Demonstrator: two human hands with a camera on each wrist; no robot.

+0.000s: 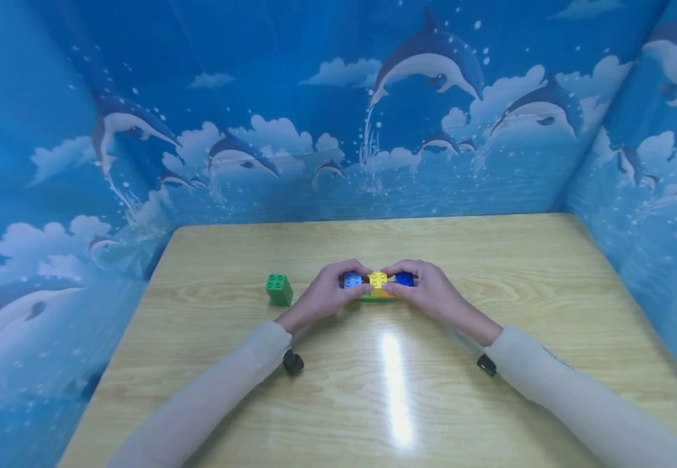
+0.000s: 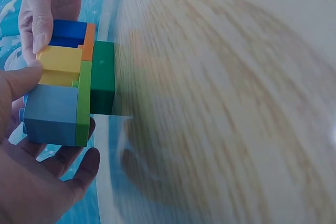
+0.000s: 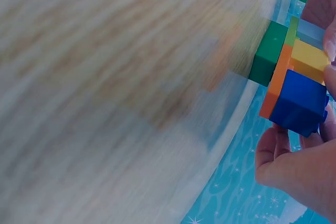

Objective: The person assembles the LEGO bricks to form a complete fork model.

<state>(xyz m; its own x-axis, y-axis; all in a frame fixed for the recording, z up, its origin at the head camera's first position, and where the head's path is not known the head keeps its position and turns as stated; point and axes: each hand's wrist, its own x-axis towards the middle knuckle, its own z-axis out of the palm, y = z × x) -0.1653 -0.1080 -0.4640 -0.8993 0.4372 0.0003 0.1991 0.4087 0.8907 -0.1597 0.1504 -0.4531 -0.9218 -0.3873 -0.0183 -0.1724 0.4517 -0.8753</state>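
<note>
A small build of toy bricks stands on the table between both hands. A dark green brick (image 2: 103, 80) forms its base, under a light green plate (image 2: 83, 106) and an orange plate (image 3: 276, 82) lying end to end. On top sit a light blue brick (image 1: 352, 280) at left, a yellow brick (image 1: 378, 279) in the middle and a dark blue brick (image 1: 404, 279) at right. My left hand (image 1: 328, 292) pinches the yellow brick from the left, its other fingers around the light blue end. From the right, my right hand (image 1: 434, 291) pinches it too, arched over the dark blue brick.
A separate upright green block (image 1: 280, 290) stands left of the left hand. The wooden table (image 1: 338, 390) carries a bright light reflection near its front. Blue dolphin-print sheets (image 1: 291, 169) rise behind the table and at both sides.
</note>
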